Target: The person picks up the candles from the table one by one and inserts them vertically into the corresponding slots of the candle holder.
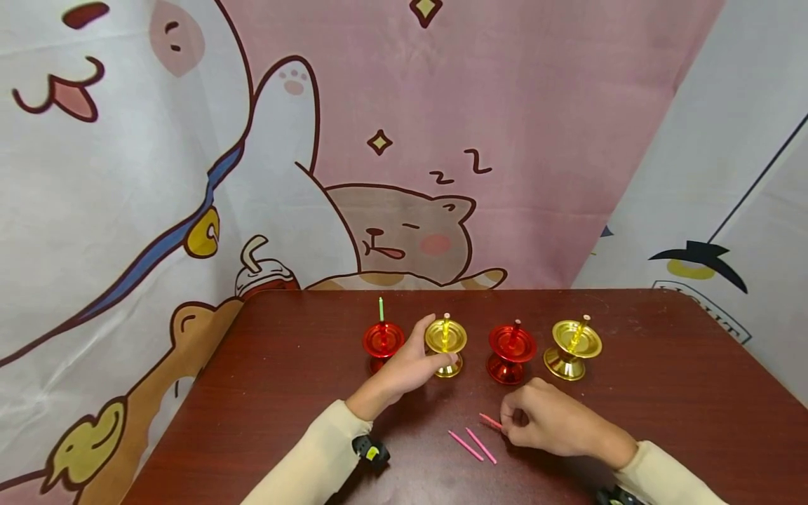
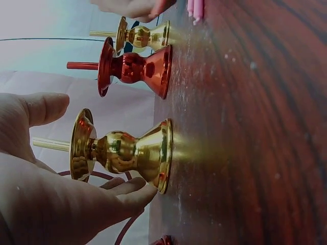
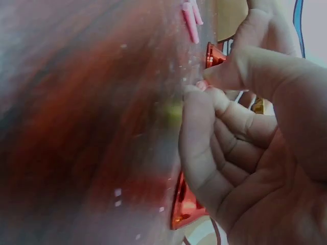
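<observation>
My left hand (image 1: 410, 362) reaches around the left gold candle holder (image 1: 445, 337). In the left wrist view its thumb (image 2: 48, 108) stands apart from the dish, with the other fingers extended along the far side near the base. My right hand (image 1: 548, 419) pinches a thin pink candle (image 1: 489, 421) between thumb and fingertips, low over the table; only its end shows in the right wrist view. Two more pink candles (image 1: 482, 445) lie side by side to its left. A red holder (image 1: 512, 351) stands just beyond the right hand.
At the left, another red holder (image 1: 382, 341) bears an upright green candle (image 1: 381, 310). A second gold holder (image 1: 572, 347) stands at the right end of the row. Behind the brown table (image 1: 284, 435) hangs a cartoon-printed cloth (image 1: 536, 140).
</observation>
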`<action>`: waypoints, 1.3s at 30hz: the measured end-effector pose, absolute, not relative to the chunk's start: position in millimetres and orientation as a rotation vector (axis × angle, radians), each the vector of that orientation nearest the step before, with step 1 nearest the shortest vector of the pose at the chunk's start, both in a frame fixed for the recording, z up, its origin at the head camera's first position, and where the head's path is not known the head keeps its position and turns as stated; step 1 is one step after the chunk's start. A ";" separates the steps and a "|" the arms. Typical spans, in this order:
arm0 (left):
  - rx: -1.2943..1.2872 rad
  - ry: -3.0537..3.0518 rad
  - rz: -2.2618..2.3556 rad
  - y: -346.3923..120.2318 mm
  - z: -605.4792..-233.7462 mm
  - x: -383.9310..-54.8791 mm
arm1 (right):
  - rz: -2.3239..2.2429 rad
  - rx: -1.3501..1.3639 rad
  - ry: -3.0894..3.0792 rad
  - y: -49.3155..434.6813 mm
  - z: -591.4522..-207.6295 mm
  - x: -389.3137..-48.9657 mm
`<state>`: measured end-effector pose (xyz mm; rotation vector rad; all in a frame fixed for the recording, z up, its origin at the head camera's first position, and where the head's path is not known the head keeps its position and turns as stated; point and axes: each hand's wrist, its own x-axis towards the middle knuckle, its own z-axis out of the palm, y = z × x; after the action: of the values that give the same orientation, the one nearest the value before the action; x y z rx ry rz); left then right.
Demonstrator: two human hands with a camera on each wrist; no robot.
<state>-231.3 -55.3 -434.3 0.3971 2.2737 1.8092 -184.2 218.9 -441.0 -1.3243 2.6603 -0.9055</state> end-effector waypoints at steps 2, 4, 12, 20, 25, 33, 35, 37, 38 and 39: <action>0.391 2.270 1.813 -55.5 -434.4 -232.0 | -0.947 -1.353 2.657 215.6 -438.9 -185.6; 0.387 2.268 1.814 -55.9 -434.2 -232.4 | -0.981 -1.368 2.655 212.1 -434.9 -187.0; 0.392 2.248 1.821 -57.1 -437.3 -235.2 | -1.114 -1.391 2.696 194.9 -411.9 -194.4; 0.402 2.226 1.830 -57.1 -438.6 -236.9 | -1.254 -1.314 2.763 176.6 -397.9 -202.7; 0.414 2.208 1.831 -57.8 -438.9 -237.2 | -1.330 -1.247 2.825 167.6 -396.7 -213.4; 0.429 2.164 1.837 -59.3 -438.8 -235.9 | -1.453 -1.194 2.920 155.9 -391.5 -230.5; 0.434 2.163 1.839 -59.3 -438.6 -235.8 | -1.490 -1.191 2.936 152.6 -389.7 -234.3; 0.432 2.162 1.839 -59.3 -438.7 -235.8 | -1.526 -1.182 2.955 149.5 -388.0 -238.1; 0.433 2.161 1.841 -59.3 -438.5 -235.8 | -1.543 -1.176 2.964 147.7 -387.1 -239.9; 0.430 2.162 1.839 -59.4 -438.2 -235.5 | -1.557 -1.172 2.973 146.1 -386.1 -241.6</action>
<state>-235.5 -59.4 -438.2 0.4303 2.1624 1.8390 -241.6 146.1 -386.1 -1.1717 2.9727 -1.5573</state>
